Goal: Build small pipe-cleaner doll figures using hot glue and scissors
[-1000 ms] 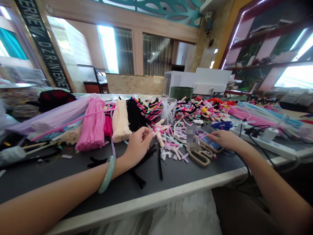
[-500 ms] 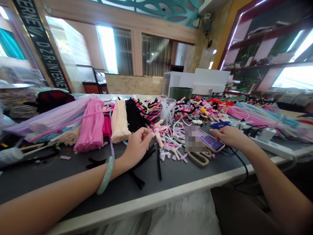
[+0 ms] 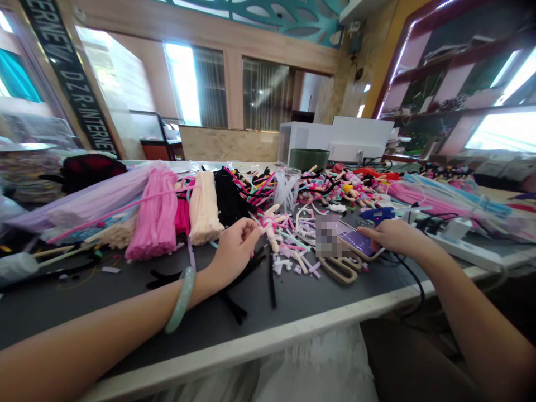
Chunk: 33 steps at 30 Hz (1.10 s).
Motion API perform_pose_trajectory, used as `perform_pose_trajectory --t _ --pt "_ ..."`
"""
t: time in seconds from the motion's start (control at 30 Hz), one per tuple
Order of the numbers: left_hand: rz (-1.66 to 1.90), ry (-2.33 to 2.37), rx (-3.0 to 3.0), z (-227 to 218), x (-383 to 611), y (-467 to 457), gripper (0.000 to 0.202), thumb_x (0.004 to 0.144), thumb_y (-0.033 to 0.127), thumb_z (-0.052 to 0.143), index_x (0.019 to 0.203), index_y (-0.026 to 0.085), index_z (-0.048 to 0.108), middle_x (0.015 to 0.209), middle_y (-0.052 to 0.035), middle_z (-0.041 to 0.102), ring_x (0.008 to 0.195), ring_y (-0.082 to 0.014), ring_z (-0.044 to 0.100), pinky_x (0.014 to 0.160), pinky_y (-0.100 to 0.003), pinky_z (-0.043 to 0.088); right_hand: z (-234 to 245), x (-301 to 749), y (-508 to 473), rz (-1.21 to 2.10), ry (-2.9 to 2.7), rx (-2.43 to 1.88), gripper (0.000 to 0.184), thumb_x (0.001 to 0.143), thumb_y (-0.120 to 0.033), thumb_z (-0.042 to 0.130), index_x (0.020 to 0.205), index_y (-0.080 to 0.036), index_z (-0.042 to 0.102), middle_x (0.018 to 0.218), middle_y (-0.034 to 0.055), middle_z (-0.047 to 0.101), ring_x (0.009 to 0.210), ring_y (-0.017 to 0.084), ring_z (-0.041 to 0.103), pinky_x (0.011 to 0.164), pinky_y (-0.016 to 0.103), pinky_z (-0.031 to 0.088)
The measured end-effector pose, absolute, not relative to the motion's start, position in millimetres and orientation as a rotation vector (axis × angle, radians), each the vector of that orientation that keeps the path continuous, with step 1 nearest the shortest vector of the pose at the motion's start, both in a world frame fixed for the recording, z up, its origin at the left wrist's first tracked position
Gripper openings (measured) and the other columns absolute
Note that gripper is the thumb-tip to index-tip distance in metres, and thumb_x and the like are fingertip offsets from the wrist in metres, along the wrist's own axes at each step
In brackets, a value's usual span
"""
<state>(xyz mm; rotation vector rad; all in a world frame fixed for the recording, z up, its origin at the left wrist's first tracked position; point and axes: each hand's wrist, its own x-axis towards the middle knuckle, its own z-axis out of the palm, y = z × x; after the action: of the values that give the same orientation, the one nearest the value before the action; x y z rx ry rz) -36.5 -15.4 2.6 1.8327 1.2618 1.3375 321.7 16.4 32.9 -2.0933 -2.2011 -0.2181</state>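
Note:
A small pink-and-cream doll bent from fuzzy craft stems (image 3: 273, 228) is pinched at its left side between the thumb and fingers of my left hand (image 3: 238, 248), just above the table. My right hand (image 3: 396, 239) is closed at a blue glue gun (image 3: 377, 214). The gun's body and a small red light show above my fingers, while its handle is hidden behind the hand. Under my right fingertips lies a phone (image 3: 354, 235), partly covered. Beside it are beige-handled scissors (image 3: 341, 271), their upper part blurred out. Cut stem scraps (image 3: 299, 259) lie between my hands.
Bundles of pink stems (image 3: 153, 218), cream stems (image 3: 205, 209) and black stems (image 3: 230, 195) stand at the left. A clear cup (image 3: 287, 187) and a heap of finished dolls (image 3: 347, 187) are behind. A power strip (image 3: 469, 248) lies right, with cables near my right arm.
My right hand has shifted slightly down and left, covering more of the phone. More of the glue gun, with its red light, now shows. My left hand stays with the doll.

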Motion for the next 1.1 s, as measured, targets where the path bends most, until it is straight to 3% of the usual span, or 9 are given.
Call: perform_pose_trajectory --t 0.07,0.17,0.27,0.37,0.63,1.1 --pt "1.333 1.263 1.836 2.8 -36.5 -15.7 0.016 0.084 0.032 0.049 0.077 0.018 0.051 0.045 0.0082 0.045 0.040 -0.0080 0.043 0.045 -0.020 0.030 35.7 316.5 14.3 -0.141 -2.210 -2.145 0.061 0.085 -0.055 0.037 0.045 -0.019 0.065 0.049 0.0082 0.063 0.051 0.022 0.062 0.059 0.031 0.045" --pt "1.331 1.270 1.839 2.4 -36.8 -16.2 0.015 0.084 0.031 0.049 0.077 0.018 0.051 0.045 0.0081 0.045 0.041 -0.0082 0.043 0.045 -0.020 0.031 37.7 311.3 12.9 -0.088 -2.193 -2.157 0.057 0.087 -0.053 0.032 0.072 -0.019 0.075 0.070 0.0092 0.072 0.069 0.025 0.067 0.065 0.031 0.047" --pt "1.337 1.266 1.837 1.5 -37.0 -16.0 0.015 0.083 0.031 0.049 0.076 0.018 0.052 0.044 0.0078 0.045 0.041 -0.0085 0.043 0.045 -0.020 0.031 36.3 310.2 13.9 -0.103 -2.177 -2.111 0.051 0.089 -0.049 0.032 0.103 -0.021 0.071 0.101 0.0070 0.071 0.092 0.027 0.065 0.076 0.031 0.047" --pt "1.336 1.261 1.839 1.0 -37.0 -15.1 0.015 0.083 0.031 0.050 0.076 0.018 0.052 0.044 0.0077 0.046 0.041 -0.0085 0.043 0.044 -0.020 0.031 32.9 311.2 16.5 -0.121 -2.165 -2.074 0.049 0.089 -0.047 0.031 0.116 -0.023 0.064 0.114 0.0046 0.067 0.102 0.026 0.062 0.083 0.030 0.046" --pt "1.334 1.247 1.820 1.0 -36.4 -13.9 0.014 0.082 0.031 0.051 0.076 0.018 0.051 0.045 0.0077 0.046 0.041 -0.0084 0.043 0.044 -0.019 0.032 22.9 317.4 23.6 -0.134 -2.188 -2.012 0.049 0.091 -0.042 0.028 0.107 -0.020 0.068 0.105 0.0075 0.070 0.094 0.025 0.065 0.077 0.029 0.047" --pt "1.317 1.256 1.819 2.2 -35.8 -15.4 0.015 0.083 0.031 0.050 0.076 0.018 0.050 0.046 0.0082 0.045 0.041 -0.0078 0.043 0.045 -0.019 0.032 11.4 320.8 30.3 -0.113 -2.216 -2.016 0.056 0.091 -0.050 0.023 0.102 -0.020 0.069 0.092 0.0103 0.071 0.079 0.025 0.065 0.064 0.030 0.045"
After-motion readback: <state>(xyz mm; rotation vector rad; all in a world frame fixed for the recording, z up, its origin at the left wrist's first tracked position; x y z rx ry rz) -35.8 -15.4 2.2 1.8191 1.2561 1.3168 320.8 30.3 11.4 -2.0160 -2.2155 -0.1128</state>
